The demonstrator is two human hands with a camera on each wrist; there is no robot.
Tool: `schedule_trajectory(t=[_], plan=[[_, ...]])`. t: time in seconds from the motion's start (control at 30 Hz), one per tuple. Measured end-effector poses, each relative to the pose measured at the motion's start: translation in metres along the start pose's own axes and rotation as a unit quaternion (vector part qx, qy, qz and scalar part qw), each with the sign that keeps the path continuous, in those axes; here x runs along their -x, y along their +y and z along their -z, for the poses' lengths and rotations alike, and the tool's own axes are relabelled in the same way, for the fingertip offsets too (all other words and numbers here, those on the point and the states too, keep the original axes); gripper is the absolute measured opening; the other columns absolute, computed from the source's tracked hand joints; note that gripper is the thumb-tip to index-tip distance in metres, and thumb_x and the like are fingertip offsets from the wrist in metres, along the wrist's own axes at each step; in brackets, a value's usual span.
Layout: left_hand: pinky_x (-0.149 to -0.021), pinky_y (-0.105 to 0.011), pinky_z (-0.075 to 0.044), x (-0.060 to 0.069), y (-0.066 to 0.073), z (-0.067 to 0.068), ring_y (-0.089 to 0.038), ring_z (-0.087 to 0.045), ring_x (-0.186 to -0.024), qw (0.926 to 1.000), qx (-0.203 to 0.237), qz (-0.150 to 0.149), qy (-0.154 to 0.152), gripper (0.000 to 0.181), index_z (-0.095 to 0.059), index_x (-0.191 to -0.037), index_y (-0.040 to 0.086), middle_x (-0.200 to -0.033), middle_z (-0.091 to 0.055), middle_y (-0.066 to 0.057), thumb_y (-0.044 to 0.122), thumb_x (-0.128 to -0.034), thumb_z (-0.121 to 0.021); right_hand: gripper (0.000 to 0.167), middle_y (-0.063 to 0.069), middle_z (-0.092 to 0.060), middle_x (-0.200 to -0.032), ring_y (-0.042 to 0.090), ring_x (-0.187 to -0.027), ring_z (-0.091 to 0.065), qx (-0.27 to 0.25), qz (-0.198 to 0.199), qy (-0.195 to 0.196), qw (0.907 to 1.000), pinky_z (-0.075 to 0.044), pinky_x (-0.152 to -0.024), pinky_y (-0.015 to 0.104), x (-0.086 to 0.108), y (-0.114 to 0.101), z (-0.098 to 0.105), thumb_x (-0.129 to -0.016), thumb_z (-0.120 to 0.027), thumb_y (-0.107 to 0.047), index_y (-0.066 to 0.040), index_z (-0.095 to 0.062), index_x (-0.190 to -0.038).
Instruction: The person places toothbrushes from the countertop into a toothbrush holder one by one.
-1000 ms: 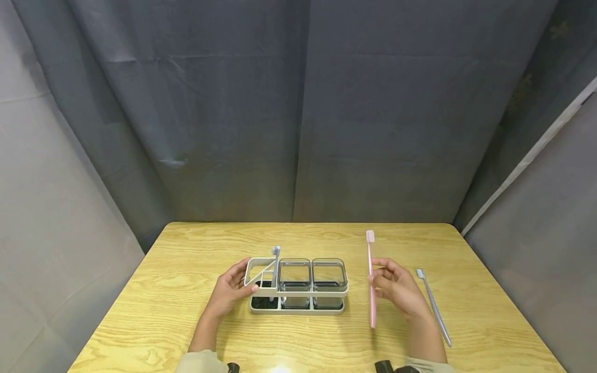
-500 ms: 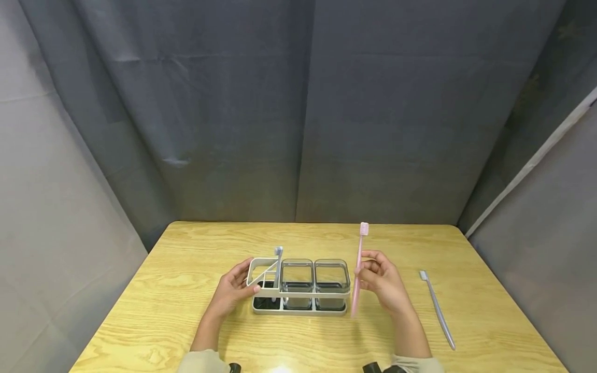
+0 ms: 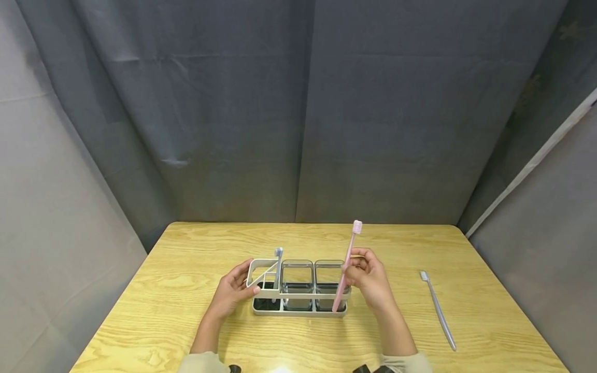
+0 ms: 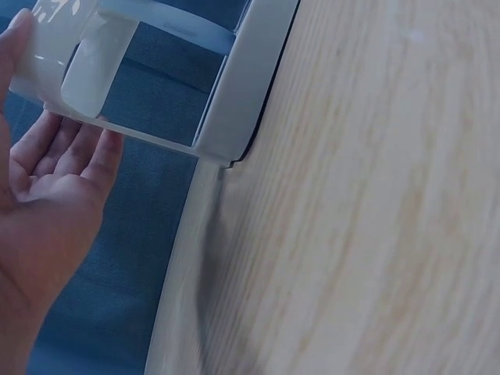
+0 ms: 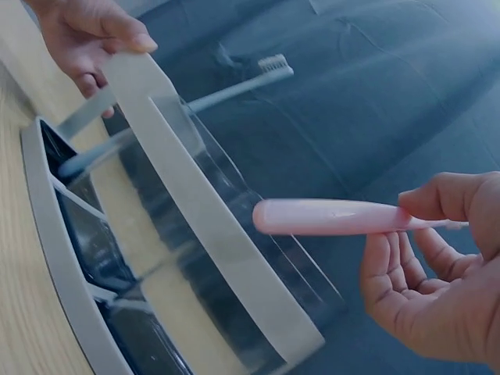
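At the left end of the white toothbrush holder [image 3: 298, 294], my left hand [image 3: 231, 291] grips the upper rim, thumb in front and fingers behind. A blue toothbrush [image 3: 278, 267] stands in the divided compartment at that end, bristles up. Two clear cups [image 3: 297, 277] fill the other places. My right hand [image 3: 370, 277] pinches a pink toothbrush [image 3: 347, 259] by its handle, head up and tilted right. In the right wrist view the handle's rounded end points toward the holder's cups. Only the holder's end and my left hand show in the left wrist view.
A grey-blue toothbrush [image 3: 438, 311] lies on the wooden table [image 3: 186, 269] to the right of my right hand. Grey curtains [image 3: 233, 129] hang behind the table and along both sides.
My right hand has carried the pink toothbrush left, from beside the holder to in front of its right end, and the brush now tilts more. My left hand keeps its hold on the holder.
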State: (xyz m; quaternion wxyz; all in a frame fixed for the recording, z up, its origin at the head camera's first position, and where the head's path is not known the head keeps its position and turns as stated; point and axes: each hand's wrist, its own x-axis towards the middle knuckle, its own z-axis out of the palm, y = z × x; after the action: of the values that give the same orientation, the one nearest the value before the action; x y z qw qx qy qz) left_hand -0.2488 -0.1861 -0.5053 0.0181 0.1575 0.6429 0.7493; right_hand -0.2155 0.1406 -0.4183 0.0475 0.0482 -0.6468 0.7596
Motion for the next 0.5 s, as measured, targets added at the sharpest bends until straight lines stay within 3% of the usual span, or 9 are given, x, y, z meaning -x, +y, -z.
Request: schedule_trajectory(t=[0.27,0.37,0.5], plan=[[-0.102,-0.042,-0.031,0.0,0.0,0.0,-0.017,-0.046,-0.121,1.0,-0.003,0.0,0.0,0.073,-0.036,-0.139,-0.005,-0.138,-0.04,-0.023,-0.009,-0.0749,-0.071,0.036,0.016,-0.05,-0.087,0.016,-0.069,-0.058,-0.025,0.006,0.03,0.9992,-0.055,-0.062,0.027,0.0,0.004,-0.014,-0.08,-0.053,0.017,0.01,-0.04,-0.113],[-0.102,-0.041,-0.032,0.0,0.0,0.0,-0.021,-0.045,-0.122,1.0,-0.005,-0.001,0.0,0.072,-0.037,-0.138,-0.004,-0.138,-0.04,-0.023,-0.009,-0.075,-0.071,0.037,0.015,-0.051,-0.086,0.015,-0.07,-0.057,-0.037,0.025,0.037,0.9983,-0.055,-0.064,0.028,-0.001,0.005,-0.019,-0.079,-0.053,0.018,0.01,-0.04,-0.112],[-0.102,-0.04,-0.032,-0.001,-0.001,0.001,-0.036,-0.037,-0.127,1.0,-0.006,-0.004,-0.004,0.071,-0.037,-0.138,-0.004,-0.138,-0.04,-0.023,-0.009,-0.0753,-0.07,0.036,0.014,-0.051,-0.087,0.015,-0.071,-0.055,-0.055,0.05,0.04,0.9964,-0.055,-0.067,0.028,-0.001,0.005,-0.026,-0.08,-0.054,0.019,0.01,-0.039,-0.111]])
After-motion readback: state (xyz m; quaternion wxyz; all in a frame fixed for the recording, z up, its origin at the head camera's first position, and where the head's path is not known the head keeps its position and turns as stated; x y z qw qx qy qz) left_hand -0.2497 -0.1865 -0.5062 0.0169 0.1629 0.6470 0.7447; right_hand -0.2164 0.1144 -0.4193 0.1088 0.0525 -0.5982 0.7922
